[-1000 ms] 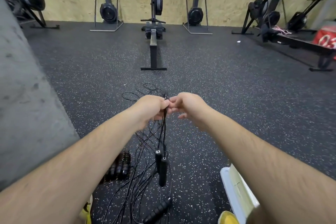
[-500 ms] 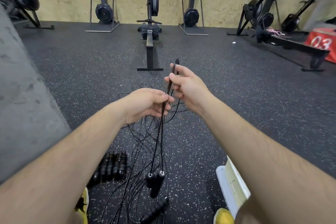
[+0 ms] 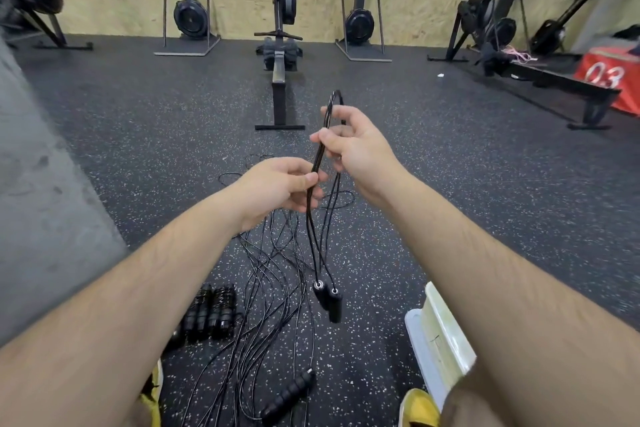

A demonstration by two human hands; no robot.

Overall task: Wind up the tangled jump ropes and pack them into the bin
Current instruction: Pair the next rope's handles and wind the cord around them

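item: jump rope (image 3: 320,156), folded into several strands, paired handles (image 3: 329,298) dangling, pinched low by left hand (image 3: 280,184) and curled into right hand (image 3: 356,146) below its top loop; winding judged early, tangle (image 3: 273,270) loose on the floor, bin (image 3: 440,333) at lower right, contents hidden.

left hand (image 3: 277,184) + right hand (image 3: 360,149) pinch folded rope (image 3: 316,163) | handles (image 3: 329,302) dangling

Folded rope (image 3: 320,152): centre, above floor (image 3: 485,184), paired handles (image 3: 329,302) hanging lowest. Rope tangle (image 3: 273,274): on floor beneath. Handle bundle (image 3: 211,315): left of tangle. Loose handle (image 3: 287,395): nearest. Bin (image 3: 440,340): right of tangle. Rowing machine (image 3: 278,73): behind.
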